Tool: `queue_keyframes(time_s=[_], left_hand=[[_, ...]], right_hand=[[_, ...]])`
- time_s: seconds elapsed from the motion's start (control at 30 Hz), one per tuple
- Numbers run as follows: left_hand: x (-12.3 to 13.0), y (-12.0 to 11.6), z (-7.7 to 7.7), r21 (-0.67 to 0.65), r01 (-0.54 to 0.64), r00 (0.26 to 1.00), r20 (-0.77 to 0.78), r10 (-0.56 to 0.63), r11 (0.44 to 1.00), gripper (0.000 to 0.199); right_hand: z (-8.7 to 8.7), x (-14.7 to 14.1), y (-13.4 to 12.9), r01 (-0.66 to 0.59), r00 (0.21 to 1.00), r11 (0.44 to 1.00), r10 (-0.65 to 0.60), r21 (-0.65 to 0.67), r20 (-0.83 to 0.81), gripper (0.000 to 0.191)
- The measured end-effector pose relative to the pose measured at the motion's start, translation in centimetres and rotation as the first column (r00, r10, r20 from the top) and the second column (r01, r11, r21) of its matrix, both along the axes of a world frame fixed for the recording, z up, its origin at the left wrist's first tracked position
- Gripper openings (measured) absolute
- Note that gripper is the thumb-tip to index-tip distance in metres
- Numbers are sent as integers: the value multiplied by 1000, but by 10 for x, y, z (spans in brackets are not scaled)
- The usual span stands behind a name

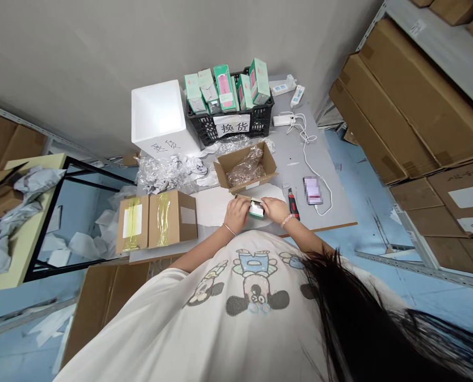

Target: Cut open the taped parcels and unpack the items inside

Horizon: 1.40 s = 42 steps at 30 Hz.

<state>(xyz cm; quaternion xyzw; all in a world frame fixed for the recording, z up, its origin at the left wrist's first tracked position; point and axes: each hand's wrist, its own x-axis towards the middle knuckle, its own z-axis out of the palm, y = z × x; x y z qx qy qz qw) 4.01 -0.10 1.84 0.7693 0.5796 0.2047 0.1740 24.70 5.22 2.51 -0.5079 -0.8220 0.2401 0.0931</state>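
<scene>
Between my hands, near the table's front edge, is a small white and green box (256, 208) whose upper end looks open. My left hand (237, 214) is closed on its left side. On its right side the fingers of my right hand (275, 210) grip the edge. What lies inside the box is too small to make out. Just beyond my hands stands an open cardboard carton (246, 168) with clear bubble wrap (249, 172) in it. A red and black utility knife (293, 205) lies to the right of my right hand.
Two taped cartons (173, 218) stand at the left. Behind are a white foam box (160, 114) and a black crate (266, 119) holding several green boxes. Crumpled wrap (168, 172) lies mid-left. A phone (313, 190) with a white cable rests at the right.
</scene>
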Motion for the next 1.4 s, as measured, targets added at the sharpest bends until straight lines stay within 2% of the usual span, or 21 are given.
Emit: queue_keyframes(time_s=[0.03, 0.1, 0.17, 0.23, 0.37, 0.43, 0.47, 0.57, 0.63, 0.67, 0.73, 0.8, 0.97, 1.1, 1.23, 1.3, 1.4], left_hand=[[2, -1, 3, 5, 91, 996, -26, -91, 996, 32], [5, -1, 7, -12, 187, 981, -56, -187, 982, 38], [6, -1, 8, -37, 196, 978, -71, -199, 980, 41], [4, 0, 5, -44, 186, 980, -66, -189, 982, 34], [-3, -3, -2, -13, 233, 972, -36, -233, 972, 20], [-7, -5, -8, 2, 245, 969, -27, -245, 970, 18], [-8, -6, -11, 10, 233, 972, -20, -233, 972, 17], [-9, -8, -21, 25, 169, 985, 21, -169, 985, 14], [-8, -8, -27, 18, 150, 987, 53, -151, 989, 12], [-8, -8, -28, 12, 148, 987, 67, -149, 989, 12], [-7, -8, -30, 6, 149, 985, 87, -148, 989, 12], [-5, -7, -30, 5, 153, 983, 102, -153, 988, 13], [1, -6, -29, -21, 209, 966, 162, -203, 978, 13], [5, -6, -34, -51, 209, 935, 303, -184, 977, 12], [10, 1, -37, -31, 172, 902, 406, -145, 985, 52], [15, 6, -37, -32, 159, 895, 427, -130, 987, 69], [25, 10, -34, -30, 125, 888, 450, -99, 992, 70]], right_hand=[[-1, 0, 2, 27, 999, 1000, -27, 2, -17, 29], [-5, 2, 7, 108, 990, 994, -109, -10, -91, 34], [-11, 2, 12, 197, 960, 979, -204, -56, -192, 37], [-18, 1, 16, 257, 918, 956, -287, -139, -275, 40], [-28, -3, 20, 315, 856, 895, -411, -314, -314, 42], [-27, -4, 18, 327, 850, 889, -425, -320, -310, 41], [-24, -5, 16, 337, 853, 901, -415, -274, -317, 38], [-5, -4, 7, 319, 904, 947, -293, 36, -310, 35], [13, -4, -1, 162, 974, 961, -119, 225, -191, 38], [22, -5, -5, 44, 995, 962, -18, 268, -99, 35], [38, -8, -12, -168, 985, 949, 153, 267, 78, 29], [48, -13, -15, -275, 951, 931, 227, 241, 208, 27], [48, -20, -7, -314, 897, 924, 213, 219, 388, 34], [40, -27, 3, -340, 869, 930, 254, 140, 424, 44], [34, -34, 12, -371, 855, 927, 318, 54, 410, 63], [33, -34, 15, -397, 850, 917, 354, 32, 390, 66], [33, -26, 18, -437, 855, 899, 406, 28, 324, 63]])
